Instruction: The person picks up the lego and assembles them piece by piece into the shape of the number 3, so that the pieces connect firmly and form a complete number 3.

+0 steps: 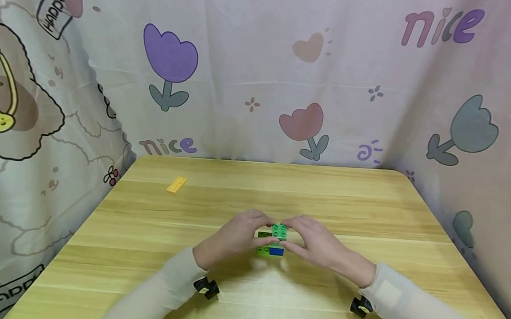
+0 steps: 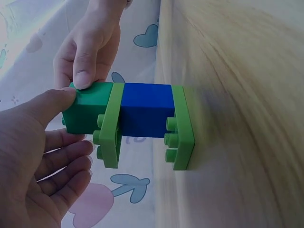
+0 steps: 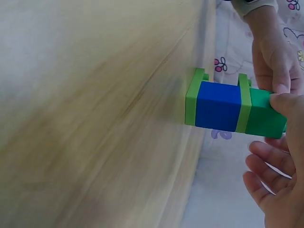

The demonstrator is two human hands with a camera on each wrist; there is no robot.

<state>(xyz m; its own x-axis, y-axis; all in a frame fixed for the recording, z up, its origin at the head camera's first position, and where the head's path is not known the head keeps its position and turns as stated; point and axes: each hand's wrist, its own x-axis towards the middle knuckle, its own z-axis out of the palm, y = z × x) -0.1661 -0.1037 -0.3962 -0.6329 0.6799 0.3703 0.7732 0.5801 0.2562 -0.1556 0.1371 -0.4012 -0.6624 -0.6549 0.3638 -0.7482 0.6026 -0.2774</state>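
Note:
A small stack of toy building blocks stands upright on the wooden table. From the bottom it has a lime plate (image 2: 185, 128), a blue brick (image 2: 146, 111), a second lime plate (image 2: 112, 128) and a green brick (image 1: 279, 233) on top. Both lime plates stick out past the bricks on the left side, with their studs showing. My left hand (image 1: 238, 236) pinches the green brick between thumb and forefinger from the left. From the right, my right hand (image 1: 320, 242) pinches the same brick, thumb on the near face. The other fingers of both hands are clear of the blocks.
An orange-yellow plate block (image 1: 176, 185) lies toward the back left of the wooden table (image 1: 347, 200). Printed curtains (image 1: 242, 60) hang behind the table and at both sides. A small black camera (image 1: 206, 288) sits at each wrist.

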